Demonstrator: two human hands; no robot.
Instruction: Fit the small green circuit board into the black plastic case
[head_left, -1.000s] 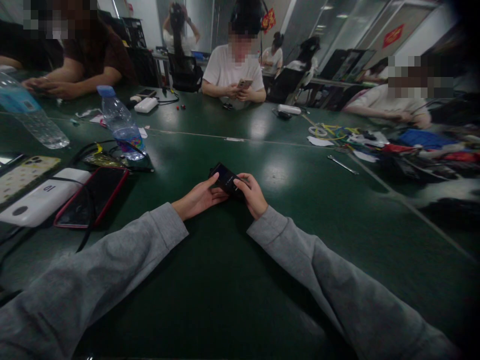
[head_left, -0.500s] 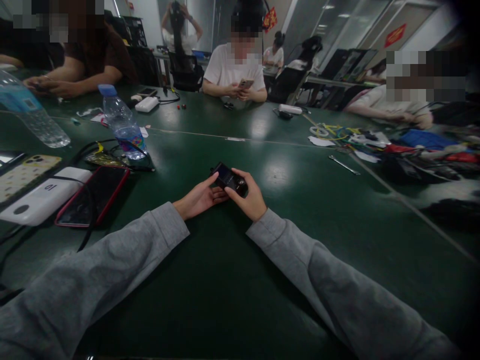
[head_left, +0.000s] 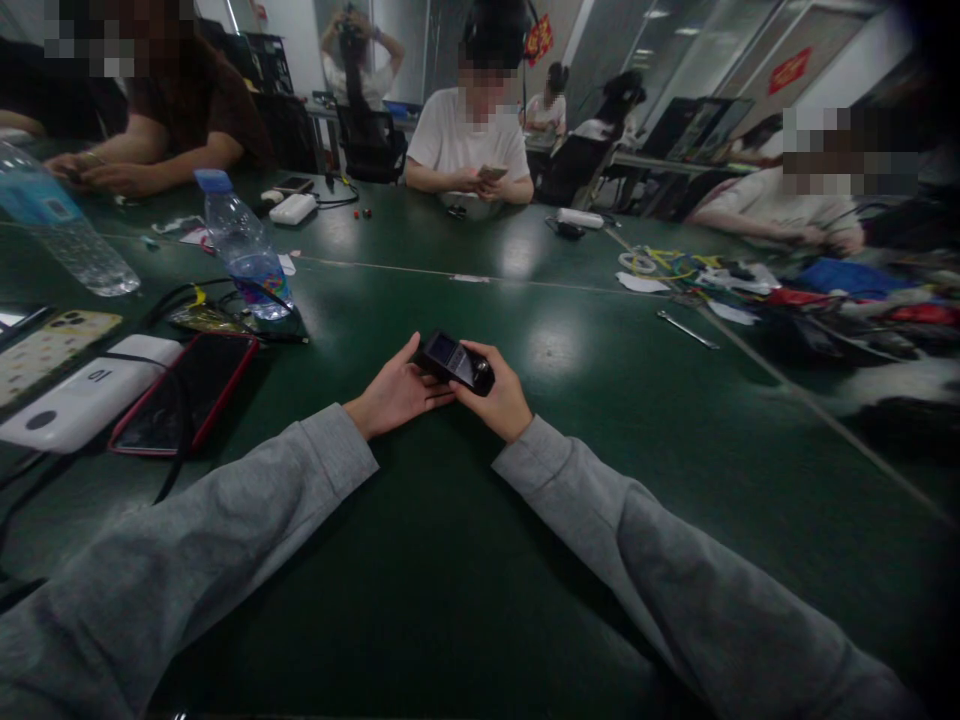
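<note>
A small black handheld device (head_left: 454,362) with a little dark screen and a shiny round part near its right end is held tilted above the green table (head_left: 450,560). Its exact kind I cannot make out. My right hand (head_left: 501,392) is closed around the right end, thumb at the near edge and index finger along the far edge. My left hand (head_left: 394,393) lies palm up at the left end, its thumb raised and fingers stretched out beneath the device. The device covers some of the left fingertips.
Left of my arm lie a red-edged phone (head_left: 196,390), a white power bank (head_left: 97,390) and a cable. Beyond them stand a blue-capped bottle (head_left: 244,240) and a larger bottle (head_left: 71,225). A wrench (head_left: 686,328) and tangled cables (head_left: 675,262) lie rightward. People sit around the table.
My left thumb has lifted off the device's screen side and now points up and away. The device has turned slightly in my right hand, showing more of its face.
</note>
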